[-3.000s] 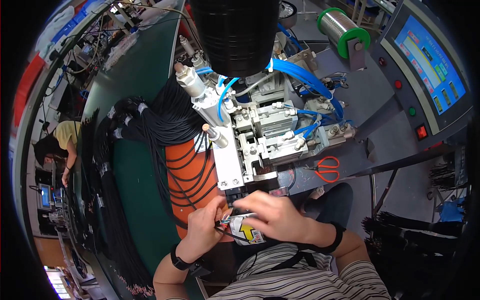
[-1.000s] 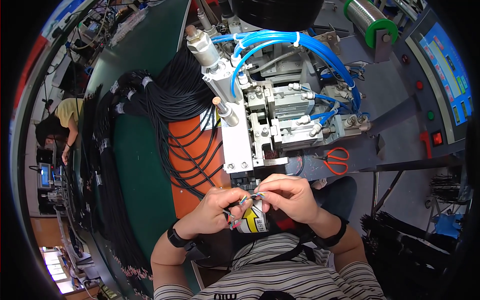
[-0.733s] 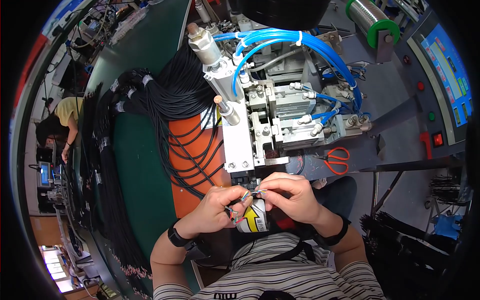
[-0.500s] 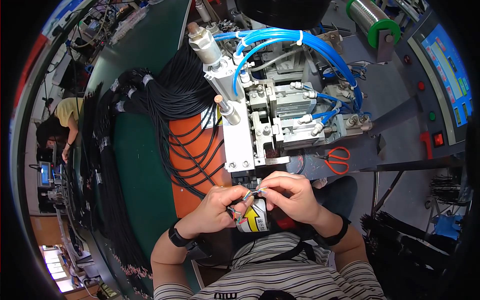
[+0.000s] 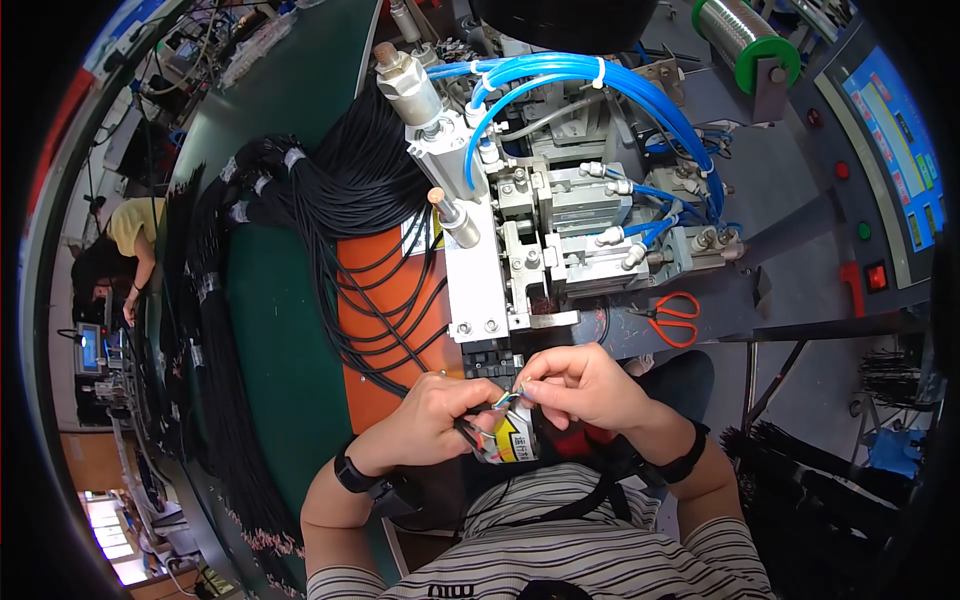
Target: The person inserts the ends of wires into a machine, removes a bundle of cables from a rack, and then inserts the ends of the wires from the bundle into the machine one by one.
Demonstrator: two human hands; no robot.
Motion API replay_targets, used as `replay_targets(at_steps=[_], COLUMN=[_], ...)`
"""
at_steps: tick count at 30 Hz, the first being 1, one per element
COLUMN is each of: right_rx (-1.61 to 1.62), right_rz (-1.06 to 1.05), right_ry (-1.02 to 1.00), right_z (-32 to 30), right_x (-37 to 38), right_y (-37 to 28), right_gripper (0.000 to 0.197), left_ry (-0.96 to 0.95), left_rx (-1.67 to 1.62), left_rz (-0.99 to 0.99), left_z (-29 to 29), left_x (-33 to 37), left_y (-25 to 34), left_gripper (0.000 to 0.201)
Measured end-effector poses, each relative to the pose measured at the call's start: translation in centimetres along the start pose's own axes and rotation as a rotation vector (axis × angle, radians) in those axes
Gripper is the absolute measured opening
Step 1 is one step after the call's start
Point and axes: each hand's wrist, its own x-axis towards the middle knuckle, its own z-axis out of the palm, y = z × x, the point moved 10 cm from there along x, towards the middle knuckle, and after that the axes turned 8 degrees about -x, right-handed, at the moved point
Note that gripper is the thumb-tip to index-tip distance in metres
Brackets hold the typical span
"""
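My left hand (image 5: 437,414) is closed around the end of a black cable, thumb and finger pinching near its thin coloured wires (image 5: 508,398). Yellow, blue and white strands stretch across the short gap to my right hand (image 5: 582,392), whose thumb and forefinger pinch their tips. More loose wire ends hang below my left fingers. Just under the wires is a label with a yellow arrow (image 5: 506,440). Directly ahead of both hands stands a metal machine (image 5: 478,290) with air cylinders and a small black fixture (image 5: 487,358) at its near end.
A thick bundle of black cables (image 5: 350,190) lies over the green table (image 5: 270,300) and an orange plate (image 5: 385,280). Red-handled scissors (image 5: 675,320) rest right of the machine. Farther right are a control screen (image 5: 895,150) and a solder wire spool (image 5: 740,40). Another person (image 5: 135,235) works far left.
My right hand has turned slightly, and the wires between my hands are now more spread and slanted. My left hand stays nearly in place, its lower wire ends shifted.
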Motion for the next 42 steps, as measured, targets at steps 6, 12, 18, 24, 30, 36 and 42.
replay_targets(at_steps=[6, 12, 18, 24, 30, 36, 42], right_rx=[-0.181, -1.117, -1.277, -1.212, -1.247, -1.266, -1.289], right_rz=[-0.137, -0.574, -0.524, -0.571, -0.569, -0.564, -0.558], right_ry=[-0.117, 0.300, 0.452, 0.475, 0.492, 0.467, 0.467], right_z=[0.3, 1.1, 0.9, 0.3, 0.7, 0.7, 0.8], right_x=[0.6, -1.2, -1.2, -1.4, -1.6, -1.5, -1.5], right_y=[-0.9, -6.3, -5.9, -5.4, -5.8, -5.7, -5.8], right_gripper=[0.009, 0.007, 0.008, 0.007, 0.005, 0.007, 0.007], left_ry=[-0.108, 0.261, 0.200, 0.178, 0.096, 0.072, 0.059], left_rx=[-0.212, 0.329, 0.643, 0.601, 0.670, 0.721, 0.795], left_rz=[-0.013, 0.145, 0.226, 0.205, 0.259, 0.278, 0.299], left_z=[0.1, -0.5, 0.7, 0.7, 1.1, 1.3, 1.7], left_x=[0.1, -0.6, -0.6, -0.4, -0.4, -0.3, -0.3], left_y=[-0.3, 1.5, 2.2, 2.0, 2.3, 2.7, 3.0], left_gripper=[0.011, 0.031, 0.047, 0.061, 0.060, 0.057, 0.055])
